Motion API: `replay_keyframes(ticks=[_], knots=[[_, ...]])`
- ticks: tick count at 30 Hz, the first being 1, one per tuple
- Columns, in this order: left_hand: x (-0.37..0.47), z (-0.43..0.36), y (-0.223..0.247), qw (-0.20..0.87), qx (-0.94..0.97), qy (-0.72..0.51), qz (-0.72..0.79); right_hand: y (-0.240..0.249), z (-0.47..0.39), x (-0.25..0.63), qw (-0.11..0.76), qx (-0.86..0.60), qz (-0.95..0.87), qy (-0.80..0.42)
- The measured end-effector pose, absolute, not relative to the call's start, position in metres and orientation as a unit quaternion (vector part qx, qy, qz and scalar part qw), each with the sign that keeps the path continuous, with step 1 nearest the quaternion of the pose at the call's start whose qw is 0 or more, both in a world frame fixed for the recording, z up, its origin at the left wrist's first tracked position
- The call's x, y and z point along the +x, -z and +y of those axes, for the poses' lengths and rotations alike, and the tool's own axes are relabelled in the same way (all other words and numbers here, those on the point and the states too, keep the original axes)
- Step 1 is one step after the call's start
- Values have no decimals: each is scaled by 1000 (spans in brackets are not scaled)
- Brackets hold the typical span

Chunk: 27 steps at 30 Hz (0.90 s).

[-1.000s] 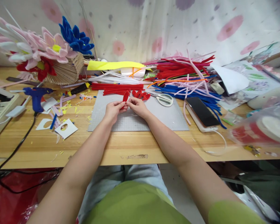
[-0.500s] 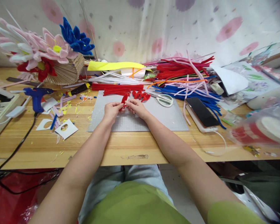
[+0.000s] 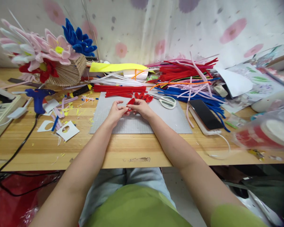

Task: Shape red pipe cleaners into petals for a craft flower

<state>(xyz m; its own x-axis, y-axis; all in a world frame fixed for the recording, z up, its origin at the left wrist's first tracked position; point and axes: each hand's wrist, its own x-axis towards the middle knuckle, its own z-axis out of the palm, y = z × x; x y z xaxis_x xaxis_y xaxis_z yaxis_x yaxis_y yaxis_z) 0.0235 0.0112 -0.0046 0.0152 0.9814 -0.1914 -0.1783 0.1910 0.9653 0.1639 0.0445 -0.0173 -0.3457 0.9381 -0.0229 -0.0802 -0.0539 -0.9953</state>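
Observation:
Over the grey cutting mat (image 3: 168, 123), my left hand (image 3: 117, 112) and my right hand (image 3: 142, 107) meet at a small red fuzzy petal piece (image 3: 131, 101). Fingers of both hands pinch it, and its lower part is partly hidden by them. Just behind my right hand lie several red petal pieces (image 3: 147, 98). Straight red fuzzy stems (image 3: 119, 89) lie along the mat's back edge. White-handled scissors (image 3: 167, 102) rest on the mat to the right.
A blue glue gun (image 3: 39, 100) and cut card scraps (image 3: 68, 130) are at left. Fuzzy flowers (image 3: 59, 49) stand behind. Piles of coloured stems (image 3: 184, 71), a phone (image 3: 205, 114) and a bagged cup (image 3: 257, 134) are at right.
The red petal has moved slightly right and tilted over to the right. My left hand's index finger has lifted apart from its thumb, and my right hand has shifted a little to the right.

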Motion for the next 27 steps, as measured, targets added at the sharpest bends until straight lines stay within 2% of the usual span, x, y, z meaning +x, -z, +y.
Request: replay_keyframes(ticks=[4,9,12,18,27], knots=[[27,9,12,570,451,-492,479,19,45,161,438,-414,-558,-571],[30,9,25,426,529,-510,527,22,46,158,442,-424,-568,-550],[28,10,31,393,558,-512,521,23,47,158,445,-433,-574,-534],[24,12,23,504,493,-489,513,17,44,161,425,-421,-596,-535],[17,6,-6,684,360,-416,479,16,39,166,401,-369,-579,-607]])
